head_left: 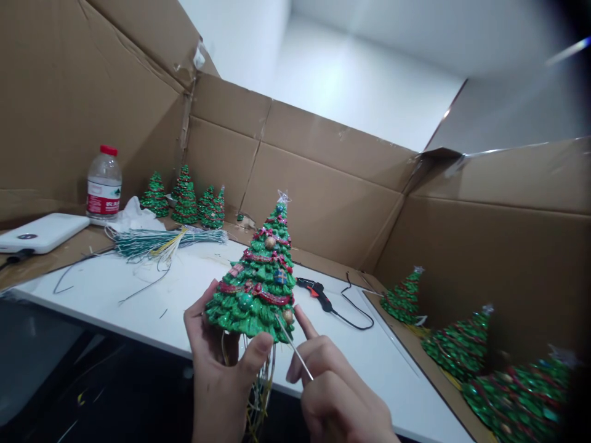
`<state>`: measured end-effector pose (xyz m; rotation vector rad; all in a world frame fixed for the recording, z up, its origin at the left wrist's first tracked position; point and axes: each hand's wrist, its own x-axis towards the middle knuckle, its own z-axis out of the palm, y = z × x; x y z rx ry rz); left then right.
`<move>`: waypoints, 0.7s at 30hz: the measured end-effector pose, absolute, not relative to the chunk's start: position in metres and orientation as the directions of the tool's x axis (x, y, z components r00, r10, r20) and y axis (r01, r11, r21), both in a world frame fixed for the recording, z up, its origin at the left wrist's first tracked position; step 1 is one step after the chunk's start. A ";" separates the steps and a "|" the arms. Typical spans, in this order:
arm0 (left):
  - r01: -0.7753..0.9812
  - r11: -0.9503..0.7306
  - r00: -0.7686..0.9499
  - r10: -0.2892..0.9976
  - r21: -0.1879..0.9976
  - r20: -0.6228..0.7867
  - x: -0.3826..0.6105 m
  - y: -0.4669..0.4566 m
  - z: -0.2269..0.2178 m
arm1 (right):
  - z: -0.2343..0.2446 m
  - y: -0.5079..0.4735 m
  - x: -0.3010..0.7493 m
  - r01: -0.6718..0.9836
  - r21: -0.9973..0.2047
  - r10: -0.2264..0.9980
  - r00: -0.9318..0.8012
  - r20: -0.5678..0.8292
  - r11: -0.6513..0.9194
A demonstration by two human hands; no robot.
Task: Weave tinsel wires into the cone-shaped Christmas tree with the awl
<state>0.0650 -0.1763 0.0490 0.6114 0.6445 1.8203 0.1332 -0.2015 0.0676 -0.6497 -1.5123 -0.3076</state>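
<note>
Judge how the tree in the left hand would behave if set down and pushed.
The tree would probably rock or tip, since wires dangle beneath it. Its molded-looking branches suggest a stiff body. The thin star on top looks like the part most apt to break.

Left hand (212, 360) upright, cupped, right hand (339, 384) curled

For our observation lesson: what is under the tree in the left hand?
Thin wires hang beneath the tree. Its underside is hidden by its lower branches and the left hand.
</note>
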 end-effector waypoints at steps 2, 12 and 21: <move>-0.648 -0.320 -0.332 0.935 0.691 0.121 0.067 -0.174 0.047 | 0.062 -0.198 0.121 0.584 -0.218 0.138 0.178 0.974 0.782; -0.639 -0.260 -0.331 0.942 0.724 0.046 0.063 -0.140 0.032 | 0.037 -0.172 0.110 0.696 -0.248 0.324 0.024 0.946 0.674; -0.692 -0.111 -0.212 0.976 0.713 -0.054 0.062 -0.138 0.031 | 0.029 -0.149 0.113 0.814 -0.129 0.377 -0.117 0.919 0.567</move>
